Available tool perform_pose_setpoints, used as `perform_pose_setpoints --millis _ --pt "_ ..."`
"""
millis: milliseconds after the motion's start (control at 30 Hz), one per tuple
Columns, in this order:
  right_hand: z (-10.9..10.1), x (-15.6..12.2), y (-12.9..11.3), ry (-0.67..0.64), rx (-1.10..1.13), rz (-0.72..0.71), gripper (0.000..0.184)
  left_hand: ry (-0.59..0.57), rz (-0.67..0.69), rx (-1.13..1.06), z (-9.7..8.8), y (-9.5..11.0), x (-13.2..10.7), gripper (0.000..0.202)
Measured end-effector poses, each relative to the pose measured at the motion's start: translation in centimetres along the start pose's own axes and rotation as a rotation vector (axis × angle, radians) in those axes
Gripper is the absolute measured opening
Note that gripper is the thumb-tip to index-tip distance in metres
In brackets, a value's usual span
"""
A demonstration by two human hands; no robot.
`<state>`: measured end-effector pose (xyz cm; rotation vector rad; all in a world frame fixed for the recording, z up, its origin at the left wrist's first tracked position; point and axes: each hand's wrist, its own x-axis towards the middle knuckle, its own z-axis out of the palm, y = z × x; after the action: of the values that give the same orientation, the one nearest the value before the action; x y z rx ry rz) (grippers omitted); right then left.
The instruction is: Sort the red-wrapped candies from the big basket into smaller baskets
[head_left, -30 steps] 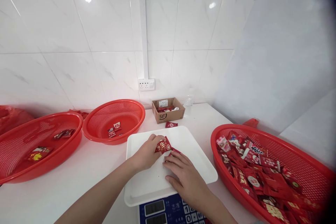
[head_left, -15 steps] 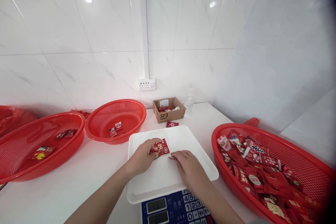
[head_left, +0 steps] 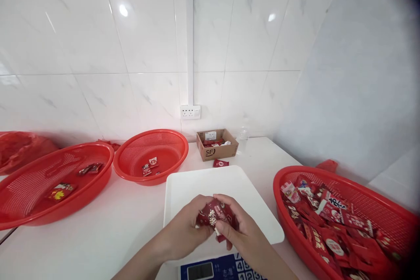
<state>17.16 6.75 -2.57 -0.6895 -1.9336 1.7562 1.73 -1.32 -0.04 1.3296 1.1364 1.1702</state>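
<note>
Both hands meet above the white tray (head_left: 203,179), wrapped round small red snack packets (head_left: 216,214) with pale printed lettering. My left hand (head_left: 188,229) grips them from the left, fingers curled behind. My right hand (head_left: 243,229) closes on them from the right, its thumb pressed across the front. How many packets are between the hands I cannot tell. Under the tray sits a blue scale (head_left: 213,269) with a display and number keys, partly covered by the tray and my right forearm.
At right stands a red basket (head_left: 278,183) full of snack packets. Two red baskets, one nearer (head_left: 108,170) and one farther (head_left: 120,168), hold a few packets at left. Behind the tray are a cardboard box (head_left: 221,152), a loose red packet (head_left: 221,163) and a clear bottle (head_left: 243,132).
My hands have come together and lifted the packets off the tray toward me. The tray surface, which held a red packet, now shows bare behind my hands. The view has shifted slightly.
</note>
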Motion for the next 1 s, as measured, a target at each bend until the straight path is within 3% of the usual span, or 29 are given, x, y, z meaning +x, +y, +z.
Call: perform_pose_setpoints --millis 100,233,400,500,700,867,1000 --pt "0.3 -0.1 -0.2 0.07 -0.145 -0.032 0.061 0.005 0.001 0.129 -0.2 0.3 -0.6 0.04" --pt "0.7 0.1 -0.3 0.131 -0.154 -0.026 0.073 0.113 0.033 0.121 0.1 0.6 -0.7 0.026" --pt "1.2 0.1 -0.7 0.084 -0.08 -0.061 0.042 0.106 0.083 -0.035 0.8 0.2 -0.7 0.024" --pt "1.4 -0.4 -1.3 0.052 -0.091 -0.077 0.034 0.142 0.032 -0.084 0.8 -0.2 -0.8 0.03" --pt "1.7 -1.2 -1.8 -0.034 -0.086 -0.107 0.031 0.055 -0.099 0.05 0.5 0.3 -1.1 0.041" --pt "1.7 -1.3 -1.4 0.027 -0.082 -0.153 0.04 0.174 -0.033 0.137 0.9 0.1 -1.4 0.04" --pt "1.5 -1.3 -1.2 0.056 -0.25 -0.164 0.036 0.189 -0.015 0.141 1.1 0.1 -1.7 0.04"
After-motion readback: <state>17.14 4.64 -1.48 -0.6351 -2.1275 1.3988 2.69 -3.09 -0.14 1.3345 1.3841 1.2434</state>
